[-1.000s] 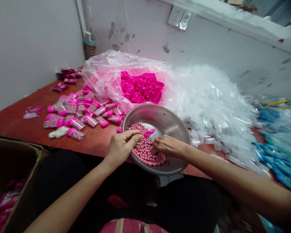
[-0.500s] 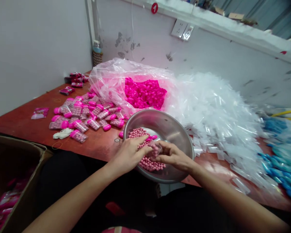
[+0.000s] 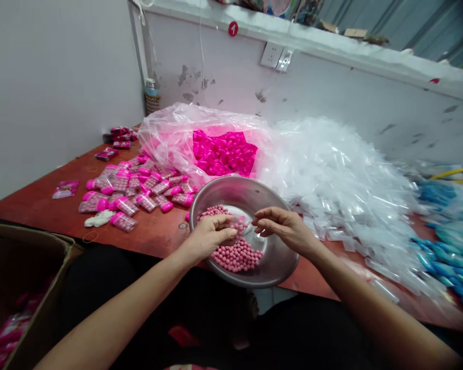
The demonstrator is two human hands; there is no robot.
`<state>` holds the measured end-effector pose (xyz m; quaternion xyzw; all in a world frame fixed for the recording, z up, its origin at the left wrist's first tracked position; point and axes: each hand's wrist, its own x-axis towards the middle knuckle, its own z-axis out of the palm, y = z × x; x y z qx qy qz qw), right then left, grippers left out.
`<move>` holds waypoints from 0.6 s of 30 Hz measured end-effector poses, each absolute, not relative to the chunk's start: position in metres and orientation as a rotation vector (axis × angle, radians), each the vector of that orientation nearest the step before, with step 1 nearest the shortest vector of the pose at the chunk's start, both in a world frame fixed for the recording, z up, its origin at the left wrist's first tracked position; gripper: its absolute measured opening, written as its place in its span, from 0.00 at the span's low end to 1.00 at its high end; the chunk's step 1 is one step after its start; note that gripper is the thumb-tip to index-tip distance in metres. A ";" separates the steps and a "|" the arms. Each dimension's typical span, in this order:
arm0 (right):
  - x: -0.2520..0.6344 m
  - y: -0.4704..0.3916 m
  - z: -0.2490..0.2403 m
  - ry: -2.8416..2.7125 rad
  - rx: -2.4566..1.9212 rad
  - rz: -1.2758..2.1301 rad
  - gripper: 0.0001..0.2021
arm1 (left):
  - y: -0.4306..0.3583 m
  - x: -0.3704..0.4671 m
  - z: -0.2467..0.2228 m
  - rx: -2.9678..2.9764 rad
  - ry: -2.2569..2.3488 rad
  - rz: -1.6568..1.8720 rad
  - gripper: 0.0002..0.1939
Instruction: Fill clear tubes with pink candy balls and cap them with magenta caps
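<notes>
A clear plastic bottle [image 3: 239, 224] with pink beads inside is gripped between the thumb and fingers of my left hand [image 3: 208, 236]. It is held over a round metal bowl [image 3: 283, 257]. To its right, my right hand [image 3: 287, 228] is a short way off, fingers bent and thumb apart from them; I see nothing between them. Loose pink beads [image 3: 237, 257] lie along the left and front of the bowl's inside. Part of the bottle is hidden by my left fingers.
Filled bottles with pink caps [image 3: 146, 202] lie left of the bowl. Behind it stands a plastic bag of pink caps [image 3: 224, 154]. Clear empty bottles [image 3: 343, 180] are heaped at right, beside blue items [image 3: 451, 272]. A cardboard box [image 3: 67, 252] stands at lower left.
My right hand has drawn back to the right, away from the bottle. My left hand has lifted slightly with the bottle, and the pink caps seen in the bowl earlier no longer show. The view has shifted slightly.
</notes>
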<state>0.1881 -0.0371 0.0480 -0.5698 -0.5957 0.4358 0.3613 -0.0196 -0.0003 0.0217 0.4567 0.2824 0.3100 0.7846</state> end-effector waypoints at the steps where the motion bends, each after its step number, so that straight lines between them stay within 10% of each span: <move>1: 0.188 -0.036 0.053 -1.600 -1.463 1.066 0.16 | 0.000 -0.020 0.022 0.967 0.614 0.675 0.18; 9: 0.150 -0.030 0.034 -2.805 -1.756 0.614 0.05 | 0.004 -0.020 0.018 0.901 0.608 0.829 0.16; 18: 0.157 -0.023 0.007 -2.758 -1.863 0.574 0.10 | 0.003 -0.022 0.017 1.148 0.631 0.837 0.10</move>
